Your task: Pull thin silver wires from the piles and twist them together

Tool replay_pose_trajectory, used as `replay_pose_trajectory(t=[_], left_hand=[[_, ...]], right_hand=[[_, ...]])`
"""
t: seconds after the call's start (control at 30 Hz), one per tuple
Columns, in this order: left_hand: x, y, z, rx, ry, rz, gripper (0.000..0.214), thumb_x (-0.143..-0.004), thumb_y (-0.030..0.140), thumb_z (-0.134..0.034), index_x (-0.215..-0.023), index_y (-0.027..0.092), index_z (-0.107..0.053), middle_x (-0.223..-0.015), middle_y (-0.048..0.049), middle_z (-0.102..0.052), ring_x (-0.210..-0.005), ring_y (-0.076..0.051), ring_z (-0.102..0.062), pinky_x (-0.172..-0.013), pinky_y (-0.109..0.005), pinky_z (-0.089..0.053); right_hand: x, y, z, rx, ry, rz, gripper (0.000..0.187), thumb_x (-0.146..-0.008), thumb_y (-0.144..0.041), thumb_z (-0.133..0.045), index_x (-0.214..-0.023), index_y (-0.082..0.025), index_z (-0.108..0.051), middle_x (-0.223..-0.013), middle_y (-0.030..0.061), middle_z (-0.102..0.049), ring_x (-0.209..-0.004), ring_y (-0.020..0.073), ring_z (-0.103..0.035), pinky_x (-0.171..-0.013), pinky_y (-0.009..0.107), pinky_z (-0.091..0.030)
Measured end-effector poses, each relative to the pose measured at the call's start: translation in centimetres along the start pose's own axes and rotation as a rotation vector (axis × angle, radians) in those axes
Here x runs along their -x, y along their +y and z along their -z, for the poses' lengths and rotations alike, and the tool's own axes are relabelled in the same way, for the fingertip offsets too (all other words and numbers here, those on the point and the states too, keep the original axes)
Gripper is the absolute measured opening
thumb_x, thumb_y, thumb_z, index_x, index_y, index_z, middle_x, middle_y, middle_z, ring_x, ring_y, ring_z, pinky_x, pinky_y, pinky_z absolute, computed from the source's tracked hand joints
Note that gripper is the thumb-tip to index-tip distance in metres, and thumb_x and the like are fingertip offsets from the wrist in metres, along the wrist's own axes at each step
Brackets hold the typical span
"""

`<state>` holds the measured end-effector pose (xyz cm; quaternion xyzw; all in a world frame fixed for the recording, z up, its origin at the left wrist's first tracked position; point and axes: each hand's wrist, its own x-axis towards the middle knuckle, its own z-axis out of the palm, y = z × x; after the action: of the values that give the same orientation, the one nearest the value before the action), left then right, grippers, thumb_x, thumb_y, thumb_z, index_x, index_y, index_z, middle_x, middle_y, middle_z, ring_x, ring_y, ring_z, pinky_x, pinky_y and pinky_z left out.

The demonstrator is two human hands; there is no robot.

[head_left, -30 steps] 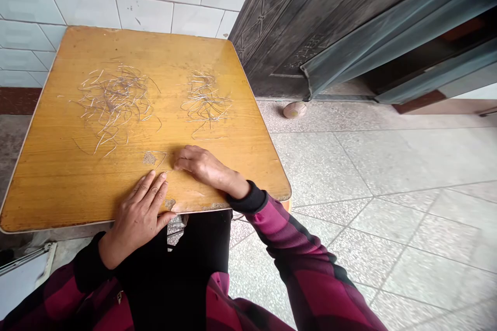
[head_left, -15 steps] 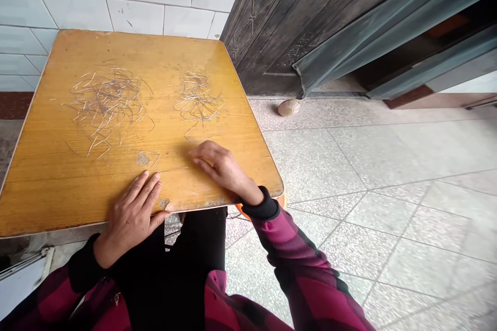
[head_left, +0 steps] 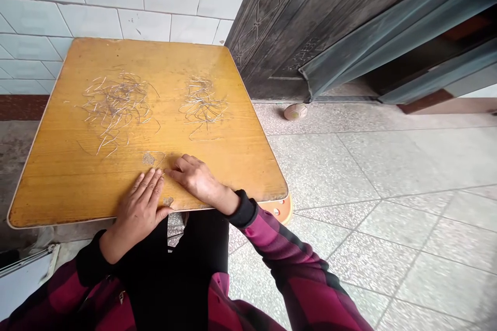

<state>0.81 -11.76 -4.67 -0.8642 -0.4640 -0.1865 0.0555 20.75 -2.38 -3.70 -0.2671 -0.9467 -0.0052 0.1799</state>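
Observation:
My left hand (head_left: 140,202) lies flat near the front edge of the wooden table (head_left: 217,165), fingers stretched out and thumb at the edge. Under its fingertips a thin wire (head_left: 160,155) is pressed down, a bent length of it showing beyond them. My right hand (head_left: 194,178) is closed just right of those fingertips, pinching the wire's other stretch, most of which it hides. Farther back are a larger tangled pile of thin wires (head_left: 123,98) on the left and a smaller pile of wires (head_left: 204,101) on the right.
A white tiled wall (head_left: 97,26) stands behind the table. To the right are a dark carved door (head_left: 287,26), a grey-green curtain (head_left: 349,57) and a roundish object (head_left: 295,111) on the tiled floor. Part of an orange stool (head_left: 285,209) shows beneath the table's right corner.
My right hand has moved left along the wire, close to my left fingertips. My left hand stays flat on the table. The view has shifted slightly.

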Motion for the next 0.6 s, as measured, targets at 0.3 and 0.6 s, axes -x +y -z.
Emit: replay_pose_trajectory(t=[0.3, 0.6], left_hand=[[0.1, 0.5, -0.3, 0.000, 0.041, 0.020, 0.076, -0.093, 0.053, -0.051, -0.146, 0.001, -0.036, -0.144, -0.0253, -0.048, -0.139, -0.036, -0.040, -0.112, -0.050, -0.038], [0.2, -0.2, -0.1, 0.071, 0.023, 0.002, 0.070, -0.091, 0.050, -0.057, -0.141, 0.003, -0.043, -0.146, -0.0241, -0.046, -0.140, -0.035, -0.038, -0.114, -0.051, -0.038]], right_hand=[[1.1, -0.8, -0.1, -0.037, 0.009, -0.007, 0.027, -0.101, -0.023, -0.043, -0.116, -0.017, -0.065, -0.090, 0.0080, -0.062, -0.083, 0.0203, -0.049, -0.072, 0.035, -0.041], [3.1, 3.1, 1.5, -0.376, 0.078, -0.177, 0.021, -0.097, -0.026, -0.053, -0.101, -0.018, -0.073, -0.089, 0.0078, -0.065, -0.084, 0.0173, -0.059, -0.076, 0.032, -0.050]])
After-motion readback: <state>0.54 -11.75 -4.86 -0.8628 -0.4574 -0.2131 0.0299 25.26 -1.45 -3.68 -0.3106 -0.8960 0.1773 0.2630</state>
